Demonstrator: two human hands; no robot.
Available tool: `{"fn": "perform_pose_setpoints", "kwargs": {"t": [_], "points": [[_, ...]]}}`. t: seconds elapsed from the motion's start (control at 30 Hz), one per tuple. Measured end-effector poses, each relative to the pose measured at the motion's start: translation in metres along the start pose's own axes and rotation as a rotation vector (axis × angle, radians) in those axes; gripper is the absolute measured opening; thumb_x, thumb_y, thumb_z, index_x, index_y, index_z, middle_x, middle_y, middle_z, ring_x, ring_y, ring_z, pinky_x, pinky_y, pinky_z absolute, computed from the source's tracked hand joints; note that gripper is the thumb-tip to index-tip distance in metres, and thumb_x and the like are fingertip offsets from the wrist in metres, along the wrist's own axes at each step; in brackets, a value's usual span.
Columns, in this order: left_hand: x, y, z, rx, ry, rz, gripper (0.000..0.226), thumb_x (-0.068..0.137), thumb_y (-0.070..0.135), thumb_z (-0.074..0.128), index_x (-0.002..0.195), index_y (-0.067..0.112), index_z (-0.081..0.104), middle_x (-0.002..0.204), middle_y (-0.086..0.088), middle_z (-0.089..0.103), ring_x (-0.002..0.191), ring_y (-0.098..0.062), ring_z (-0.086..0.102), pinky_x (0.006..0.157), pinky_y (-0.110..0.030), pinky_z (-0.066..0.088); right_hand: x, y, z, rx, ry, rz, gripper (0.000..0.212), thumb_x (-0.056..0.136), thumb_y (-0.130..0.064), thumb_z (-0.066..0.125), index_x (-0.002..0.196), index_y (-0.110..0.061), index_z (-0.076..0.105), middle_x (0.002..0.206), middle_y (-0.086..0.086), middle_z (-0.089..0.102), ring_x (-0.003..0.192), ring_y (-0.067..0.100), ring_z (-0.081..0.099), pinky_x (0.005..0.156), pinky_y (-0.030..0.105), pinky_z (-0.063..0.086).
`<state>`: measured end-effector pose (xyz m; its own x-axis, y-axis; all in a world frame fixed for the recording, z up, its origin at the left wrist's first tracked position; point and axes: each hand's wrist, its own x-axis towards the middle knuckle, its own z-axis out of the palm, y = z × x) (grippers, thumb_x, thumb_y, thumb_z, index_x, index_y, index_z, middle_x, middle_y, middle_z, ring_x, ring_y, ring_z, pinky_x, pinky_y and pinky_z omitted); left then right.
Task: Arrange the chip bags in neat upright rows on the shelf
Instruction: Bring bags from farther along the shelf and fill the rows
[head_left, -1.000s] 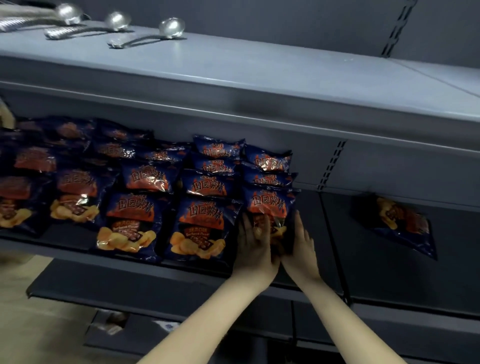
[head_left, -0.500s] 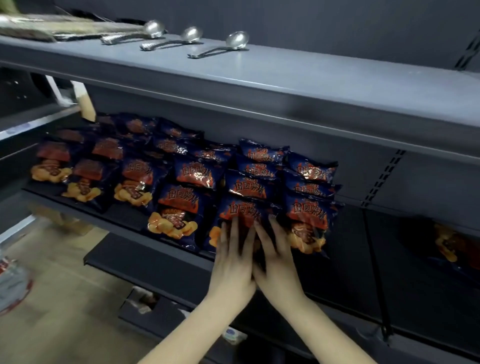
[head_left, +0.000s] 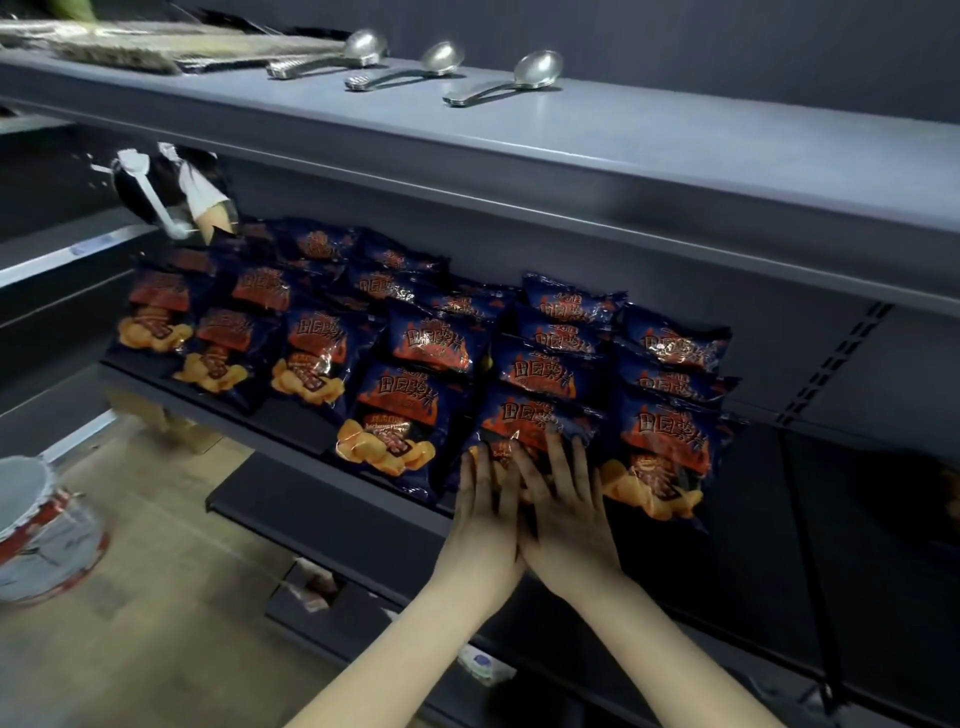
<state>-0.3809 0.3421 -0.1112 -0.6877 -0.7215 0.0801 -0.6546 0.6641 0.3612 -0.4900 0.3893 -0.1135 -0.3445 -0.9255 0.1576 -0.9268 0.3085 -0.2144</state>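
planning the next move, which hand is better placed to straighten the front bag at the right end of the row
Right. The right hand lies flat on the middle front bag, directly beside the right-end front bag. The left hand sits farther away and would have to cross over.

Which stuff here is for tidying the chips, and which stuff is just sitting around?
For the job:
- chip bags in rows
- dark shelf under them
- left hand and right hand, pressed flat on the front bag

Just lying about:
- three metal spoons on the top shelf
- red and white container on the floor
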Motion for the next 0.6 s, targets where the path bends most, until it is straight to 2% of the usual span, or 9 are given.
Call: {"fn": "perform_pose_setpoints", "kwargs": {"t": [0.17,0.27,0.43,0.5,0.6], "points": [[0.005,-0.002,-0.003,-0.018,-0.047,-0.022,0.075,0.097,0.029,0.042,0.148,0.016,-0.01,0.152,-0.018,-0.025,0.137,-0.031,-0.027,0.114,-0.038,-0.005,0.003,-0.004,-0.002,0.013,-0.018,0.008,0.069,0.096,-0.046,0.027,0.126,-0.053,-0.035,0.139,-0.014,-0.049,0.133,0.018,-0.04,0.107,0.037,-0.023],[0.002,0.0,-0.008,0.013,-0.05,-0.027,0.076,0.096,0.03,0.042,0.148,0.015,-0.012,0.152,-0.019,-0.023,0.139,-0.033,-0.024,0.114,-0.04,-0.004,0.001,-0.005,-0.009,0.026,-0.03,0.002,0.069,0.096,-0.046,0.03,0.131,-0.049,-0.029,0.141,-0.012,-0.048,0.135,0.02,-0.038,0.11,0.038,-0.021],[0.0,0.008,-0.019,0.071,0.089,0.052,0.087,0.093,0.04,0.043,0.14,0.019,-0.028,0.149,-0.016,-0.031,0.136,-0.034,-0.029,0.109,-0.037,-0.019,-0.006,0.0,-0.032,0.0,0.054,-0.073,0.074,0.091,-0.045,0.034,0.14,-0.045,-0.021,0.15,-0.009,-0.036,0.138,0.02,-0.033,0.114,0.042,-0.014],[0.003,0.015,-0.023,0.092,0.14,0.107,0.086,0.092,0.041,0.043,0.14,0.019,-0.026,0.147,-0.015,-0.032,0.136,-0.034,-0.029,0.107,-0.036,-0.023,-0.009,0.006,-0.041,0.014,0.085,-0.065,0.074,0.089,-0.044,0.036,0.142,-0.044,-0.016,0.151,-0.009,-0.034,0.139,0.019,-0.032,0.114,0.043,-0.012],[0.01,0.034,-0.022,0.134,0.159,0.169,0.087,0.089,0.045,0.042,0.141,0.017,-0.022,0.148,-0.014,-0.03,0.137,-0.034,-0.027,0.11,-0.039,-0.019,-0.018,0.025,-0.055,0.014,0.122,-0.01,0.073,0.09,-0.049,0.035,0.142,-0.045,-0.016,0.151,-0.01,-0.034,0.138,0.018,-0.033,0.112,0.04,-0.017]]}}
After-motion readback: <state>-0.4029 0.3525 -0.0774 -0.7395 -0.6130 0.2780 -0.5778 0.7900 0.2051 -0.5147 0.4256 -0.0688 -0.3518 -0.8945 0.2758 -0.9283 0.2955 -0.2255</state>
